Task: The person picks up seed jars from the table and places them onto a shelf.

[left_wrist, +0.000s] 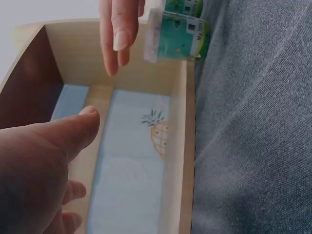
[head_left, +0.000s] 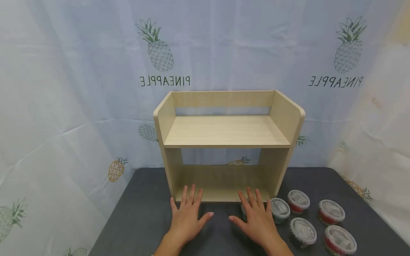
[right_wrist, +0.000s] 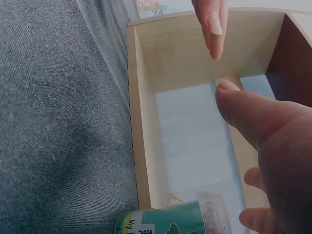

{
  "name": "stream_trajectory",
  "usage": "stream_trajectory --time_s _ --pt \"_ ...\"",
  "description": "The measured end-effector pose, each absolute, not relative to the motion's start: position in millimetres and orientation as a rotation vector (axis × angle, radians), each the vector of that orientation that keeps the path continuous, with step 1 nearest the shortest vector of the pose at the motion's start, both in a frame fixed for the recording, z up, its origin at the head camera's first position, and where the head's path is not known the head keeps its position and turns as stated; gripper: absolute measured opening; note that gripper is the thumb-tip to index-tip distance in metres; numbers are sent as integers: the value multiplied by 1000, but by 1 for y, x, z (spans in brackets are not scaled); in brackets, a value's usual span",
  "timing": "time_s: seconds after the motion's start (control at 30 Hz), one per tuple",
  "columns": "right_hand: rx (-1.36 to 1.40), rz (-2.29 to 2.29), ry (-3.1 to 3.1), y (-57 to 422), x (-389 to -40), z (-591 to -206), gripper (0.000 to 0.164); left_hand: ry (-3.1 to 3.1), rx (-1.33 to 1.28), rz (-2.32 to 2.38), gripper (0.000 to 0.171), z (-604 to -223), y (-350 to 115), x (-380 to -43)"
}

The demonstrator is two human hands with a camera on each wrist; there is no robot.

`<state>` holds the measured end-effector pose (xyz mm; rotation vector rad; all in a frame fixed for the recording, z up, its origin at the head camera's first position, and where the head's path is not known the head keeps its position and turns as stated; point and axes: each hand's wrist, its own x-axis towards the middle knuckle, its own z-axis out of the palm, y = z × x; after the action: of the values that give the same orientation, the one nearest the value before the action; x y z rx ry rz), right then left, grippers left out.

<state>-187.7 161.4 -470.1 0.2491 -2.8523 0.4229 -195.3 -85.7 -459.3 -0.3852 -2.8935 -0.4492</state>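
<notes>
Both hands hold nothing, with fingers spread and palms down in the head view. My left hand (head_left: 187,218) is in front of the lower left part of a pale wooden two-tier shelf (head_left: 227,131). Level with it, my right hand (head_left: 256,220) is before the shelf's lower right part. It overlaps a small lidded tub (head_left: 244,212), mostly hidden behind the fingers. Another tub (head_left: 280,209) stands just right of that hand. In the right wrist view a teal-labelled tub (right_wrist: 170,222) with a clear lid shows below the thumb (right_wrist: 243,109).
More clear-lidded tubs stand at the right: a red one (head_left: 298,201) by the shelf, one nearer the front (head_left: 303,232), and two red ones (head_left: 331,212) farther right. A dark grey cloth (head_left: 137,213) covers the table. Behind hangs a pineapple-print curtain (head_left: 230,46).
</notes>
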Motion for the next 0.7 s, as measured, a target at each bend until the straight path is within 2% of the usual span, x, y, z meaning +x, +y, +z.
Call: stream_trajectory --time_s 0.2,0.4,0.57,0.7 --pt "289 487 -2825 164 -190 -471 85 -2843 -501 -504 81 -456 -93 -199" --pt "382 678 -2742 176 -195 -471 79 -2522 -584 -790 63 -450 -104 -205" --pt "421 825 -2686 187 -200 -469 79 -2066 -487 -1012 46 -445 -116 -214" --pt "404 913 -2699 192 -201 -467 84 -1856 -332 -1184 39 -449 -129 -223"
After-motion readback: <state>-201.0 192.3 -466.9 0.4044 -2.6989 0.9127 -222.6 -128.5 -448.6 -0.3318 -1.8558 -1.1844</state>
